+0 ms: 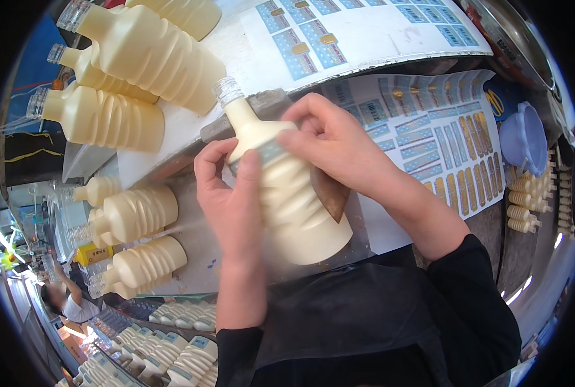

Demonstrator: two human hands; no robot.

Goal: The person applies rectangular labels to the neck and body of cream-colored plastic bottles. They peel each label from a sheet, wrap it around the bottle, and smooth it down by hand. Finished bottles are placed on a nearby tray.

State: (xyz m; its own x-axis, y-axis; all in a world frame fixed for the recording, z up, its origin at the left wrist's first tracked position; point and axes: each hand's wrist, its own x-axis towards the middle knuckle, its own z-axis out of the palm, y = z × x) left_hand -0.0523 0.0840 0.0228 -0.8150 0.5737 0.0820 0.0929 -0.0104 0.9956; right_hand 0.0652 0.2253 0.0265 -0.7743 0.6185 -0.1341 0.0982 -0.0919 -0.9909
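Observation:
A cream-coloured bottle [297, 219] with wavy ridges and a clear threaded neck lies tilted in front of me, its neck pointing away to the upper left. Round its shoulder runs a pale blue-grey label strip [271, 152]. My left hand [229, 177] grips the bottle's left side, thumb on the strip. The closed fingers of my right hand [326, 138] pinch the strip's right end at the shoulder. Below that palm a brown, pointed flat piece [332, 197] sticks out against the bottle; how it is held is hidden.
More cream bottles [139, 58] stand at the upper left, with others [142, 209] below them. Label sheets [310, 45] lie on the white surface ahead, and another sheet [423, 155] lies to the right by a lavender bucket [523, 138]. Labelled bottles [194, 361] fill the lower left. A person [78, 303] is far left.

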